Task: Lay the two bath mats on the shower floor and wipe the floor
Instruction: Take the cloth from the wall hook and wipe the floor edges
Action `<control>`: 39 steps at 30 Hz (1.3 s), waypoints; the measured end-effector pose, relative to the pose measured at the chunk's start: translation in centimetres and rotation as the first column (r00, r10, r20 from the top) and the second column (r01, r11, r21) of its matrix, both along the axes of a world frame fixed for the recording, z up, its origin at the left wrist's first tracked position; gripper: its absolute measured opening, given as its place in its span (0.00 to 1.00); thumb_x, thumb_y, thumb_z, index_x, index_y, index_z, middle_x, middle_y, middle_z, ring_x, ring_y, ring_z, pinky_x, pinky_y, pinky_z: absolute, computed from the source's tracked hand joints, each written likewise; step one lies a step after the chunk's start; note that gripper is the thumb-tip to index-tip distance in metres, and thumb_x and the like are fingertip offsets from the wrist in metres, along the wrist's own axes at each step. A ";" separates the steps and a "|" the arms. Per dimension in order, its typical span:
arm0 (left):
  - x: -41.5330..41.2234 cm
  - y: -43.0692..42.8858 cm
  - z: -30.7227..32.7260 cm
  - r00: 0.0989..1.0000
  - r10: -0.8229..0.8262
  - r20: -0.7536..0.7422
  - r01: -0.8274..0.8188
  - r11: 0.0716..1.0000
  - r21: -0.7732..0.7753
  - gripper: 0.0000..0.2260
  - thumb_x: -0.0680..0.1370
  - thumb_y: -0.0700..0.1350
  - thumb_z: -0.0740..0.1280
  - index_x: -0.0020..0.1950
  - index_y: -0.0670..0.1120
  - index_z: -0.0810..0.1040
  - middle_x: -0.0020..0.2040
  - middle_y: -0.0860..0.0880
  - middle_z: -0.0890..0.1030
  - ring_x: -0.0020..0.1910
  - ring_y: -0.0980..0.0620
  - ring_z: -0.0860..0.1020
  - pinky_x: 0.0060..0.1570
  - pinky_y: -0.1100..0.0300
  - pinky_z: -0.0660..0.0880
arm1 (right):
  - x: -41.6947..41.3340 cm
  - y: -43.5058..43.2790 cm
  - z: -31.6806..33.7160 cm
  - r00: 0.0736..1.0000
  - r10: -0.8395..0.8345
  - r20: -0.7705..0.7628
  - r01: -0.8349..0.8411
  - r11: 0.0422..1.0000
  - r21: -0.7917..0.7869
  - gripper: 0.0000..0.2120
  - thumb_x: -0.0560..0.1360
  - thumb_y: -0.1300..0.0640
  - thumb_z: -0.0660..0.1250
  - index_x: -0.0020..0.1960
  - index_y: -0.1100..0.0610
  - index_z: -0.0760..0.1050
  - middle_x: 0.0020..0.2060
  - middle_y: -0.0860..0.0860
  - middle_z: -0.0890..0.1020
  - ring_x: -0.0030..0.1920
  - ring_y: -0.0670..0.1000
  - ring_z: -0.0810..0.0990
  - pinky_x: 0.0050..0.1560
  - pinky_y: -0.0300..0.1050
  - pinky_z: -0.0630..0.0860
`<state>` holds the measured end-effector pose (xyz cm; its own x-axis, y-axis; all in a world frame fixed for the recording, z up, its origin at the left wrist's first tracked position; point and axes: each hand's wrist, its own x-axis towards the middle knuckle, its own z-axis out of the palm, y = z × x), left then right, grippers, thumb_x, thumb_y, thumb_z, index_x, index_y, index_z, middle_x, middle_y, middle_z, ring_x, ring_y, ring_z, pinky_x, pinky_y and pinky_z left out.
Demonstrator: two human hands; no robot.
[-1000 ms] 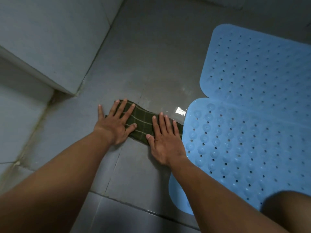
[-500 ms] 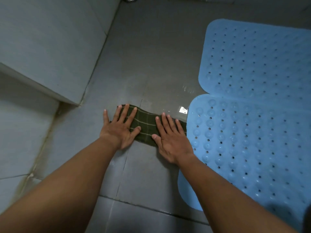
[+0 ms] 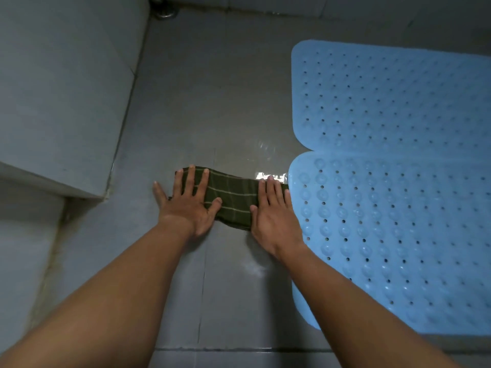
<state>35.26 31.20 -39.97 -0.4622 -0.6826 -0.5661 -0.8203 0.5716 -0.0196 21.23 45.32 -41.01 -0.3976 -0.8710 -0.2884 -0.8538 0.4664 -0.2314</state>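
A dark green checked cloth [image 3: 233,200] lies folded on the grey tiled shower floor [image 3: 212,107]. My left hand [image 3: 188,205] presses flat on its left end, fingers spread and straight. My right hand [image 3: 273,211] presses flat on its right end, beside the mat's edge. Two light blue perforated bath mats lie flat on the right: the far mat [image 3: 393,99] and the near mat [image 3: 398,240], edges touching.
A grey tiled wall block [image 3: 61,88] stands at the left, its corner close to my left hand. A metal fitting [image 3: 164,9] sits at the back where floor meets wall. A wet shiny patch [image 3: 268,160] lies just beyond the cloth.
Both hands have pushed the cloth forward across the floor, away from me. The camera view has shifted, showing more of the far wall.
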 end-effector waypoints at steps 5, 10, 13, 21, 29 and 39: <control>0.2 -0.3 0.0 1.000 -0.022 0.015 0.021 0.999 0.033 0.33 0.79 0.68 0.40 0.77 0.56 0.29 0.77 0.50 0.27 0.77 0.46 0.29 0.68 0.28 0.33 | 0.5 -2.2 -0.2 0.991 -0.130 0.018 0.129 0.991 0.026 0.33 0.81 0.49 0.47 0.80 0.63 0.42 0.80 0.62 0.46 0.80 0.61 0.42 0.78 0.59 0.41; -1.3 -2.4 0.0 0.999 -0.031 0.016 0.030 0.999 0.033 0.33 0.79 0.68 0.40 0.78 0.56 0.29 0.77 0.50 0.27 0.76 0.47 0.28 0.68 0.28 0.32 | -1.3 -4.0 -0.7 0.991 -0.137 -0.004 0.137 0.990 0.020 0.35 0.82 0.41 0.42 0.80 0.61 0.38 0.80 0.60 0.40 0.80 0.57 0.37 0.78 0.56 0.37; -2.9 -4.2 -0.3 0.999 -0.043 0.012 0.043 0.999 0.027 0.34 0.79 0.69 0.40 0.78 0.57 0.29 0.77 0.50 0.27 0.76 0.47 0.29 0.69 0.28 0.34 | -2.4 -5.5 -1.2 0.984 -0.177 -0.025 0.177 0.984 -0.001 0.36 0.82 0.37 0.41 0.81 0.59 0.40 0.80 0.59 0.41 0.80 0.56 0.37 0.78 0.55 0.37; -5.3 -7.2 -0.4 0.999 -0.053 -0.001 0.053 0.998 0.045 0.34 0.79 0.69 0.40 0.77 0.57 0.29 0.77 0.51 0.27 0.76 0.47 0.28 0.68 0.27 0.35 | -4.3 -8.2 -1.5 0.978 -0.186 -0.091 0.187 0.982 0.002 0.37 0.81 0.37 0.41 0.81 0.59 0.41 0.80 0.60 0.44 0.80 0.57 0.39 0.78 0.56 0.38; -7.2 -9.4 -0.4 0.999 -0.046 0.000 0.046 0.998 0.052 0.34 0.79 0.69 0.40 0.77 0.57 0.28 0.77 0.51 0.27 0.76 0.47 0.28 0.68 0.27 0.35 | -6.6 -10.6 -1.4 0.984 -0.155 -0.093 0.157 0.987 0.021 0.37 0.81 0.36 0.39 0.81 0.59 0.39 0.80 0.60 0.42 0.80 0.57 0.38 0.78 0.57 0.38; -9.9 -12.1 -0.8 1.000 -0.029 -0.005 0.029 0.999 0.031 0.33 0.79 0.69 0.41 0.77 0.57 0.29 0.77 0.51 0.27 0.76 0.47 0.28 0.69 0.27 0.36 | -8.7 -13.2 -2.1 0.978 -0.176 -0.110 0.175 0.984 -0.023 0.37 0.81 0.36 0.40 0.81 0.58 0.40 0.80 0.59 0.44 0.80 0.56 0.39 0.78 0.57 0.36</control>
